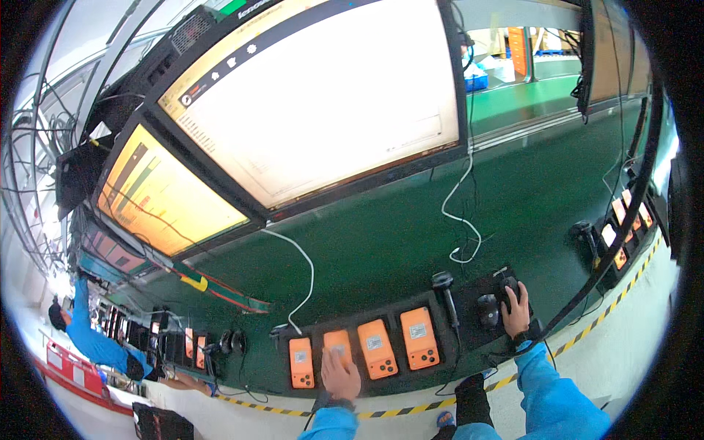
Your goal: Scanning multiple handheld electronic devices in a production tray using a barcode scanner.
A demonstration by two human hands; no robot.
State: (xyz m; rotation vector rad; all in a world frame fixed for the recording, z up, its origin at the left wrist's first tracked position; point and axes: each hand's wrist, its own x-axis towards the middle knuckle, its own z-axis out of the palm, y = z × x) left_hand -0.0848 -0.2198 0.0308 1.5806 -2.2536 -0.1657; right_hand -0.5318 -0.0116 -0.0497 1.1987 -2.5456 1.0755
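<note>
A row of orange smartphones lies back side up in a dark tray at the bench's near edge. Each shows dark camera lenses or a pale label. My left hand rests on the second phone from the left, fingers stretched out over its back and hiding its lower part. To its left is one phone; to its right are a third phone and a fourth. On a black pad, my right hand is curved over a black computer mouse.
A handheld scanner stands between tray and pad, beside a dark rounded device. Large lit monitors rise behind. White cables lie on the green bench. Another person in blue is at far left; more phones lie right.
</note>
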